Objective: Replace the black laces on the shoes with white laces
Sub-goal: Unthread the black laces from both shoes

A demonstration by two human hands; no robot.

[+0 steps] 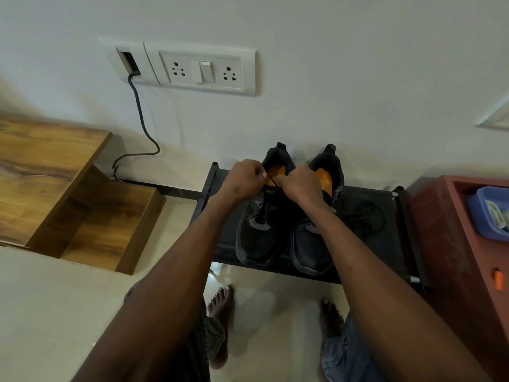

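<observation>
Against the white wall (358, 78), a low black shoe rack (396, 230) carries a pair of black shoes side by side, toes toward the person and heels toward the wall. Beside the rack on the right stands a red cabinet (451, 244) with a blue tray (487, 213) in it holding something pale; whether those are the white laces cannot be told. The right shoe (311, 244) looks already unlaced, and a loose dark lace (366, 213) lies coiled on the rack just beside it. The left shoe (259, 235) is laced in black along its tongue, so the long axis of the lacing runs from the toe up toward the hands. Both hands meet over the collar of this shoe, at the top eyelets. The left hand (242, 183) has its fingers curled closed, pinching one end of the black lace (265, 208); the right hand (300, 183) is likewise closed on the strand opposite, the two nearly touching. Neither is clearly nearer, as the lace lies directly beneath and between them. By my judgement the step in hand is loosening the top crossing, and the pull should go upward and outward from the eyelets.
</observation>
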